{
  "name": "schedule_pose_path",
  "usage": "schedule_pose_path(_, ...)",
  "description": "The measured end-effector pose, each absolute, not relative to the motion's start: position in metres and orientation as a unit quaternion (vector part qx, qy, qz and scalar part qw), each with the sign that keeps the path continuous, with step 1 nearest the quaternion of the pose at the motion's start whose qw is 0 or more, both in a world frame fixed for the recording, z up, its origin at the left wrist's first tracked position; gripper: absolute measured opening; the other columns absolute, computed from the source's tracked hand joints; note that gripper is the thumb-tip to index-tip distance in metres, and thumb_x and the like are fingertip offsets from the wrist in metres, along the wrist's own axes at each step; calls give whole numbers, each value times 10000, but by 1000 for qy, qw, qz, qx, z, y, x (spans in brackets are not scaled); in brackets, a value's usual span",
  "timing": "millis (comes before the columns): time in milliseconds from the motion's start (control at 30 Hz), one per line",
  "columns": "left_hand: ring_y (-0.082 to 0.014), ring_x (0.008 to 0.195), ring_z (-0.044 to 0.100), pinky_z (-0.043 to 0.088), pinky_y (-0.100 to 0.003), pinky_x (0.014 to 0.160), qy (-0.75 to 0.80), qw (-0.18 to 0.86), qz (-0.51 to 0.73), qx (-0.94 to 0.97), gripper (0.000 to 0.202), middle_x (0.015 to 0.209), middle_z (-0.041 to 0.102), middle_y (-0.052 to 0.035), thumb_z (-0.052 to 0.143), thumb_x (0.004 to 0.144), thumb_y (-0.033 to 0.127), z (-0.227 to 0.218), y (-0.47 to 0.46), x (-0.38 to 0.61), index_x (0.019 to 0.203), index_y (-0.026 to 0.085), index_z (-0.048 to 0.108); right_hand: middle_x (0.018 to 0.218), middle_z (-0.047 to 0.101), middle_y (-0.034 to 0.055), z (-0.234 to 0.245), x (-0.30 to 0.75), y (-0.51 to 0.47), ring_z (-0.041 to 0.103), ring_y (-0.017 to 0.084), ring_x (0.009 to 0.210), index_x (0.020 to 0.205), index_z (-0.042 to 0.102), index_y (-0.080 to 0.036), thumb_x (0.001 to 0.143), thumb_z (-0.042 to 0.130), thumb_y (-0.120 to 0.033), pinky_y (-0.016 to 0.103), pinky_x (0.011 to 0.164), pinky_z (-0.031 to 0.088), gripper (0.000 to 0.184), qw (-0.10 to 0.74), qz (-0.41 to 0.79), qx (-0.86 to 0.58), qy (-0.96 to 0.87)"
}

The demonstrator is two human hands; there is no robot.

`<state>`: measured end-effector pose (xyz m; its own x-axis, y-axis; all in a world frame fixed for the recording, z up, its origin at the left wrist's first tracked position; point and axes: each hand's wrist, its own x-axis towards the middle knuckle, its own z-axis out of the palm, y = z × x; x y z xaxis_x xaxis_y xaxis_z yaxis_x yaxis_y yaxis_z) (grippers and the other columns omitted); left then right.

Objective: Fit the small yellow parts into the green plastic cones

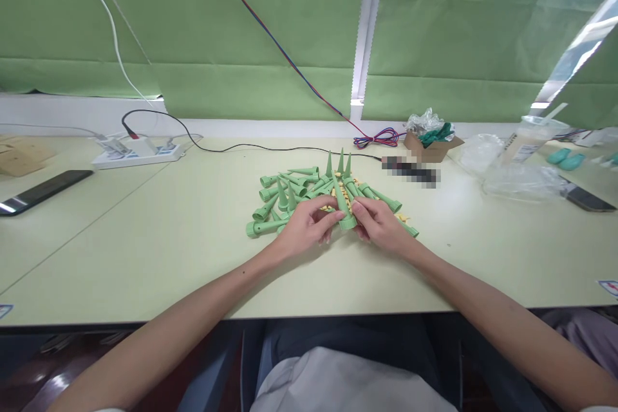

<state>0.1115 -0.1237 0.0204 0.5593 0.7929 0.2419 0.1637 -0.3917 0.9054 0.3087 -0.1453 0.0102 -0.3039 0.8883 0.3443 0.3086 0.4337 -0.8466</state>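
Observation:
A green plastic plant-watering spike is held between my two hands, its tip pointing up and away and its wide collar toward me. My left hand is closed, thumb and fingers pinching the collar's left side. On the other side, my right hand is closed too, its thumb and fingertips against the collar. Several more green spikes lie or stand in a pile just behind and beside my hands. Small yellow plastic pieces show among them, partly hidden by the spikes and my fingers.
On the left are a power strip and a black phone. A small cardboard box with wrapping stands behind on the right, near coiled wires. Farther right are a drink cup, plastic bags and another phone.

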Motion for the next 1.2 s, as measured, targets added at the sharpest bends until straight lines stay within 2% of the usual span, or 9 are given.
schedule_pose_path(133, -99, 507, 501, 397, -227, 483, 302, 412, 378, 772, 249, 645, 468, 41, 596, 937, 396, 14, -121, 113, 821, 189, 522, 499, 487, -17, 11, 308, -145, 434, 145, 488, 638, 410, -232, 1016, 377, -601, 310, 526, 354, 529, 424, 327, -414, -736)
schedule_pose_path(367, -133, 686, 506, 418, -246, 601, 275, 231, 401, 843, 277, 774, 528, -22, 558, 963, 320, 14, -120, 113, 731, 173, 521, 469, 441, -19, 12, 306, -145, 397, 144, 471, 579, 391, -228, 1026, 357, -584, 321, 532, 336, 573, 421, 308, -428, -738)
schedule_pose_path(567, -152, 760, 554, 444, -255, 642, 255, 203, 399, 857, 257, 875, 604, -65, 537, 983, 302, 16, -121, 113, 773, 164, 592, 447, 425, -14, 8, 306, -143, 384, 139, 442, 518, 382, -229, 1015, 361, -609, 326, 512, 321, 626, 431, 307, -438, -727)
schedule_pose_path(767, -119, 657, 549, 449, -232, 564, 295, 290, 404, 816, 240, 873, 562, -37, 506, 996, 371, 10, -121, 118, 881, 176, 586, 473, 426, -11, 6, 304, -141, 383, 142, 463, 538, 379, -226, 1009, 370, -618, 332, 511, 308, 613, 449, 289, -455, -712)
schedule_pose_path(967, -98, 456, 508, 412, -229, 445, 320, 438, 398, 740, 291, 651, 552, 20, 513, 987, 460, 13, -123, 121, 1000, 184, 602, 518, 438, -17, 8, 303, -143, 380, 145, 505, 601, 404, -223, 1016, 371, -602, 328, 531, 311, 563, 441, 276, -438, -734)
schedule_pose_path(1067, -108, 403, 504, 377, -231, 394, 324, 484, 403, 706, 307, 550, 521, 42, 549, 963, 495, 15, -123, 121, 926, 191, 568, 527, 408, -24, 6, 302, -144, 357, 143, 507, 614, 392, -227, 1011, 384, -605, 321, 519, 297, 548, 440, 271, -432, -739)
schedule_pose_path(1200, -120, 365, 508, 369, -243, 364, 325, 504, 401, 693, 345, 508, 506, 52, 569, 940, 534, 15, -122, 121, 857, 201, 534, 531, 364, -31, 4, 302, -143, 321, 139, 504, 611, 353, -230, 1006, 402, -599, 314, 510, 269, 542, 438, 266, -429, -744)
